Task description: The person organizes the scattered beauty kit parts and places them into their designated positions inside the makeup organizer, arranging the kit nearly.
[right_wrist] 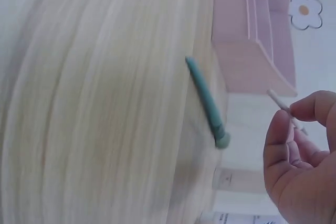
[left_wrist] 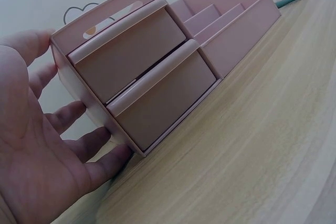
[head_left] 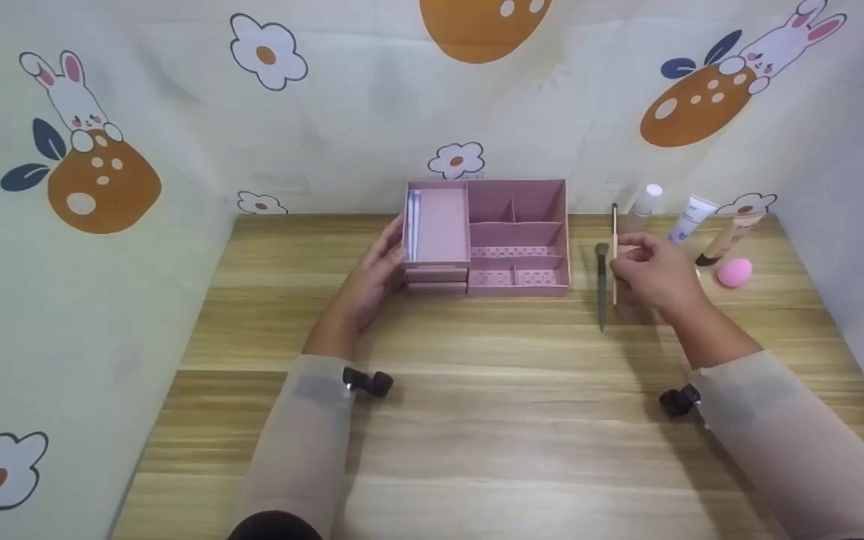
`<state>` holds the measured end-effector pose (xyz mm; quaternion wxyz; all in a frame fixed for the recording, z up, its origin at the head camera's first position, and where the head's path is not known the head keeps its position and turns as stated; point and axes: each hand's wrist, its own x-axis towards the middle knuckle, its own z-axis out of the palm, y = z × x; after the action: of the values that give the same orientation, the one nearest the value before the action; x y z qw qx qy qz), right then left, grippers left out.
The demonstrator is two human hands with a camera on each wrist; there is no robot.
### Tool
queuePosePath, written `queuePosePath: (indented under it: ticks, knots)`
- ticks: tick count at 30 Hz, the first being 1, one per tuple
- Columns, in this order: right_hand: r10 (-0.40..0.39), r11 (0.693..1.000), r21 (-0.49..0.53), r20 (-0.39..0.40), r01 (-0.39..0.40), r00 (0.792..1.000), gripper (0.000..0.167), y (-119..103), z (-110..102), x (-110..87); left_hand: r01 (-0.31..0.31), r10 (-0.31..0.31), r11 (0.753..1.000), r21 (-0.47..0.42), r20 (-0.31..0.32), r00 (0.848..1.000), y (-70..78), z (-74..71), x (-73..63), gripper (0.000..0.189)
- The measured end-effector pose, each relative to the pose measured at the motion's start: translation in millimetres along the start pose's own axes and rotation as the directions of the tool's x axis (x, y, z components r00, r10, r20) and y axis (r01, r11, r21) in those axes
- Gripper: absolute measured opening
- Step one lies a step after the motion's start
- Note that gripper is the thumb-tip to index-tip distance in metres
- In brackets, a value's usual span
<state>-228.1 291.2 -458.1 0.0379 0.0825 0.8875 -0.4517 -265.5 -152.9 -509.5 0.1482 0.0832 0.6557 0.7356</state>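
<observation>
L hand (head_left: 374, 274), fingers spread, touches side of pink organizer (head_left: 469, 244), upper ctr of frame, R hand (head_left: 657, 276) pinches thin brush (head_left: 615, 227), right of ctr, green brush (head_left: 602, 289) just beside on bench (head_left: 492, 405)

Pretty sure this is somebody's home vanity corner, judging by the cutesy bunny-and-flower wall covering (head_left: 349, 112) behind a wood-grain counter (head_left: 507, 390) with a pink organizer (head_left: 443, 225), makeup brushes (head_left: 601, 289) and a pink sponge (head_left: 735, 273).
</observation>
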Motion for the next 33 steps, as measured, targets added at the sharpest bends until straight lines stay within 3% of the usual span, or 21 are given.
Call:
queuePosePath:
  ticks: [3, 8, 13, 19, 28, 33]
  knots:
    - [-0.004, 0.992, 0.125, 0.000, 0.004, 1.000, 0.047, -5.4, 3.2, -2.7, 0.006, -0.006, 1.000, 0.003, 0.001, 1.000, -0.7, -0.2, -0.1, 0.056]
    - [-0.039, 0.950, 0.312, 0.025, 0.030, 0.999, 0.048, -15.2, 8.3, -7.6, 0.019, -0.019, 1.000, 0.021, -0.001, 1.000, -0.7, -0.6, -0.5, 0.056]
    - [-0.100, 0.921, 0.382, 0.033, 0.080, 0.994, 0.041, -28.8, 14.2, -13.7, 0.024, -0.024, 1.000, 0.018, 0.005, 1.000, -0.8, -0.7, 0.6, 0.057]
    - [-0.124, 0.875, 0.476, 0.050, 0.086, 0.991, 0.033, -46.8, 23.4, -19.7, 0.026, -0.026, 1.000, 0.012, -0.002, 1.000, 0.3, -0.4, 1.4, 0.054]
    - [-0.134, 0.828, 0.558, 0.091, 0.061, 0.987, 0.046, -68.6, 41.1, -22.4, 0.031, -0.031, 0.999, 0.008, -0.002, 1.000, -0.5, -1.1, 0.7, 0.057]
    - [-0.136, 0.822, 0.567, 0.101, 0.055, 0.986, 0.048, -78.8, 51.2, -22.5, 0.036, -0.036, 0.999, 0.012, -0.010, 0.999, -1.3, -0.8, 0.4, 0.057]
